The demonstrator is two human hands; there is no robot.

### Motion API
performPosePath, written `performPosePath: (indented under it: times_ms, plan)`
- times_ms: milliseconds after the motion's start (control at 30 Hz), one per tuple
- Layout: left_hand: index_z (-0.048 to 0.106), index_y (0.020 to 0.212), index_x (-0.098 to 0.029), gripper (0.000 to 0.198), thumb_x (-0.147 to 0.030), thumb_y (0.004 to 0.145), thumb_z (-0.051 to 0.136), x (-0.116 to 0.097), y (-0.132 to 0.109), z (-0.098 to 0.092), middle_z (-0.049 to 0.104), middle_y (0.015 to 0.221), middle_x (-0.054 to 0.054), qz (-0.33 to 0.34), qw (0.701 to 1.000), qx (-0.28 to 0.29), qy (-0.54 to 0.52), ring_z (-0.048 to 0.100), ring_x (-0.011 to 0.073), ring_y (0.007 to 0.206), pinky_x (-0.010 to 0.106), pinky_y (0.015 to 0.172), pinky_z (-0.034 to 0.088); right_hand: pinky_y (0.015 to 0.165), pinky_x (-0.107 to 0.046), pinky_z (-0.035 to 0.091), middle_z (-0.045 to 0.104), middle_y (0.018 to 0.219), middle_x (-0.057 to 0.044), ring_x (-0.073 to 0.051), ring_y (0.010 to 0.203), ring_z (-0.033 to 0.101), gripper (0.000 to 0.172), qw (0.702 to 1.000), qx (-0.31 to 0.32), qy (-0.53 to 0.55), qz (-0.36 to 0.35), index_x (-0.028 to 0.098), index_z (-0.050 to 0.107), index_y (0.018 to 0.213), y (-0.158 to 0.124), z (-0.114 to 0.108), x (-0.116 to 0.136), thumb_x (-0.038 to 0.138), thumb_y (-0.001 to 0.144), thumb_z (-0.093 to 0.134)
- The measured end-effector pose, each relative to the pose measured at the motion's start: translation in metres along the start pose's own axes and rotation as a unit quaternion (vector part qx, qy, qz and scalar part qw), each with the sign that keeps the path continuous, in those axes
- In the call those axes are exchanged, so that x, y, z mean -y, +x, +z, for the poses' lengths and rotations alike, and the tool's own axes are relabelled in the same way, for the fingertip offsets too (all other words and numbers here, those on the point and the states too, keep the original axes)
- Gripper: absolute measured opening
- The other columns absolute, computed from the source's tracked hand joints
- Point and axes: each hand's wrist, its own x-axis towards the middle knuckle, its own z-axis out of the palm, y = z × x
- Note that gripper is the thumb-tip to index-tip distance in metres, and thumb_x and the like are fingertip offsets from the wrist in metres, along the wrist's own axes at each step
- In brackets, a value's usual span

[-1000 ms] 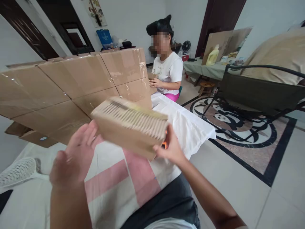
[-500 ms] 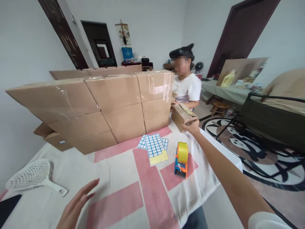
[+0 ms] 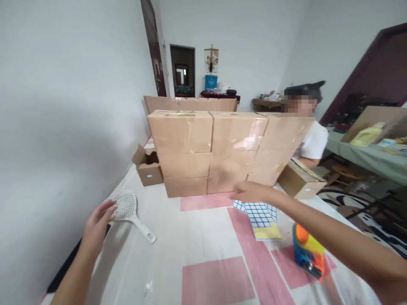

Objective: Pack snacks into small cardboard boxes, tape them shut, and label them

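Label sheets lay mid-frame on the table, our right hand just above, grip apart, empty; our left hand, open, reached the skimmer. Behind, taped cartons stood stacked; an open carton sat left.

The stacked tan-brown cardboard boxes are plain, glossy where clear tape covers them. The white table cloth carries pink rectangular blocks. The white perforated plastic scoop is dotted with small holes. The white paper label sheets show a blue grid, with a yellow sheet under them. The plastic tape dispenser is orange, blue and yellow.
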Motion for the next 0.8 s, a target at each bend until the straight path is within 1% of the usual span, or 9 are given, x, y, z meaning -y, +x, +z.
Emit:
performPosePath:
  times_ms: [33,67,167,233,300,467,533,633,800]
  plan:
    - [0.059,0.125,-0.012,0.068,-0.056,0.073,0.059,0.001,0.022,0.006,0.066,0.130,0.024,0.008,1.000,-0.008,0.014,0.068,0.0369,0.113,0.041,0.077,0.062,0.054,-0.027,0.046,0.070,0.064,-0.005,-0.018,0.057,0.065,0.033,0.990,0.110,-0.004,-0.086,0.021,0.065,0.062,0.011,0.034,0.042,0.049,0.070,0.079]
    - [0.054,0.131,-0.010,0.070,-0.054,0.077,0.057,0.000,0.042,0.015,0.063,0.134,0.025,0.022,0.999,-0.011,0.030,0.068,0.0352,0.113,0.040,0.078,0.061,0.057,-0.028,0.048,0.071,0.067,-0.005,-0.020,0.061,0.066,0.030,0.979,0.153,-0.005,-0.137,0.021,0.067,0.066,0.023,0.070,0.084,0.049,0.075,0.074]
    - [0.047,0.143,-0.013,0.069,-0.044,0.083,0.059,-0.011,0.089,0.050,0.047,0.153,0.021,0.101,0.991,0.006,0.087,0.062,0.0311,0.123,0.041,0.095,0.056,0.066,-0.034,0.055,0.076,0.087,-0.012,-0.029,0.080,0.072,0.025,0.978,0.152,0.000,-0.143,0.017,0.071,0.085,0.059,0.165,0.196,0.037,0.071,0.077]
    - [0.050,0.144,-0.022,0.059,-0.034,0.087,0.057,-0.021,0.112,0.076,0.044,0.158,0.012,0.160,0.977,0.057,0.128,0.061,0.0262,0.124,0.039,0.104,0.050,0.075,-0.040,0.058,0.073,0.110,-0.023,-0.036,0.096,0.072,0.043,0.985,0.131,0.003,-0.111,0.009,0.069,0.109,0.083,0.212,0.247,0.025,0.070,0.076]
    - [0.055,0.141,-0.026,0.053,-0.025,0.088,0.057,-0.028,0.131,0.097,0.049,0.155,0.007,0.195,0.960,0.109,0.169,0.057,0.0240,0.130,0.036,0.110,0.045,0.086,-0.043,0.057,0.060,0.133,-0.031,-0.038,0.111,0.068,0.064,0.992,0.103,0.015,-0.076,0.004,0.058,0.132,0.105,0.244,0.277,0.016,0.071,0.073]
    - [0.062,0.130,-0.022,0.036,-0.028,0.094,0.060,-0.023,0.165,0.115,0.057,0.144,0.011,0.197,0.928,0.173,0.264,0.057,0.0262,0.127,0.043,0.107,0.046,0.101,-0.046,0.051,0.017,0.160,-0.040,-0.038,0.131,0.056,0.081,0.997,0.027,0.058,0.046,-0.002,0.019,0.156,0.153,0.275,0.295,0.024,0.091,0.059]
    - [0.061,0.128,-0.020,0.035,-0.035,0.097,0.059,-0.018,0.171,0.113,0.058,0.139,0.011,0.196,0.919,0.183,0.289,0.060,0.0257,0.122,0.049,0.103,0.049,0.103,-0.044,0.049,0.021,0.157,-0.039,-0.038,0.134,0.054,0.083,0.994,0.018,0.070,0.084,-0.003,0.018,0.156,0.168,0.277,0.292,0.029,0.092,0.060]
    - [0.062,0.125,-0.018,0.034,-0.038,0.097,0.061,-0.017,0.172,0.111,0.061,0.131,0.011,0.197,0.906,0.195,0.320,0.062,0.0241,0.114,0.048,0.098,0.053,0.097,-0.043,0.052,0.043,0.146,-0.034,-0.036,0.126,0.060,0.079,0.991,0.018,0.081,0.104,0.002,0.030,0.153,0.184,0.276,0.287,0.027,0.088,0.067]
    - [0.062,0.124,-0.018,0.034,-0.038,0.096,0.062,-0.025,0.169,0.112,0.063,0.127,0.010,0.199,0.888,0.201,0.363,0.064,0.0226,0.109,0.044,0.092,0.056,0.091,-0.043,0.055,0.061,0.129,-0.019,-0.027,0.110,0.066,0.047,0.994,0.014,0.102,0.025,0.012,0.054,0.136,0.190,0.271,0.287,0.033,0.095,0.066]
